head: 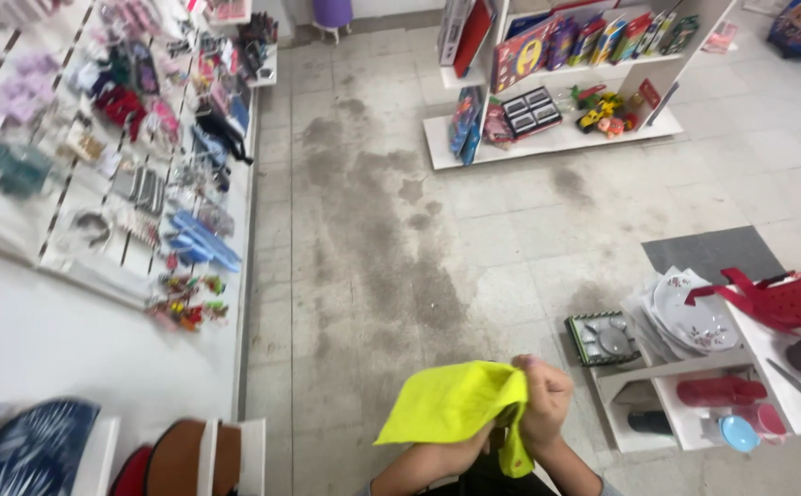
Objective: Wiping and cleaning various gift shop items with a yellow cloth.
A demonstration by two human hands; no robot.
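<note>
- Cloth: bright yellow-green soft fabric cloth, near bottom centre of the view, held up in front of the person's body above the floor.
- Right hand closed in a fist on the cloth's right edge, fabric bunched in it; a short tail of cloth hangs below the fist.
- Left hand mostly hidden under the cloth; appears to hold it from beneath, but grip cannot be told for sure.
- Step, as a judgement: cloth being gathered or refolded between both hands, not yet applied to any surface.
- Next move would call for a firm two-hand hold, so the loose left corner does not droop.
- Orientation: long axis runs roughly left–right, slightly tilted; free pointed corner points left and down, bunched end to the right.
- Outward: grey tiled floor with dark stains ahead.
- Right, near: white low shelf unit with patterned plates, red plastic colander-like basket.
- Left: white wall display of hair accessories.
- Far: white shelf of toys and books.
</note>
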